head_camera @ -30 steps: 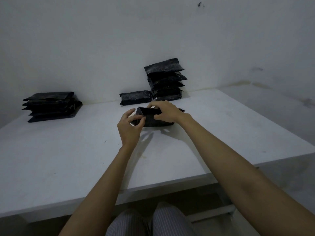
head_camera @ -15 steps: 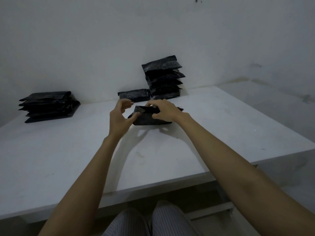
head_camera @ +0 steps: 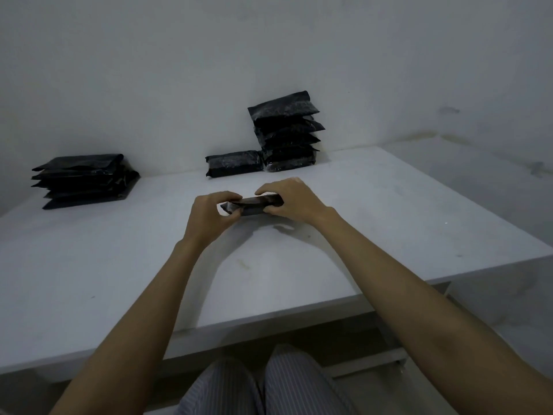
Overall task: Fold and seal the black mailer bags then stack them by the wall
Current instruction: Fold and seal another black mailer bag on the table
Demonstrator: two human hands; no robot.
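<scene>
Both hands have their grip closed on one folded black plastic mailer bag (head_camera: pixel 254 205), held low over the middle of the worktop: the left hand (head_camera: pixel 209 215) pinches its left end between thumb and curled fingers, and the right hand (head_camera: pixel 291 199) curls over its right end, fingers on top and thumb underneath. Whether the bag touches the surface I cannot tell.

The wide white worktop (head_camera: pixel 119 265) runs back to a plain white wall (head_camera: pixel 179 70). At the far left of it, near the wall, sits a loose pile of flat black mailer bags (head_camera: pixel 85 181). Against the wall behind the hands stands a taller stack of folded black mailer bags (head_camera: pixel 287 133), its top bag tilted. Touching the stack's left foot lies a single folded black mailer bag (head_camera: pixel 233 162), flat on the worktop. Under the near edge, the person's knees show in grey striped trousers (head_camera: pixel 263 387).
</scene>
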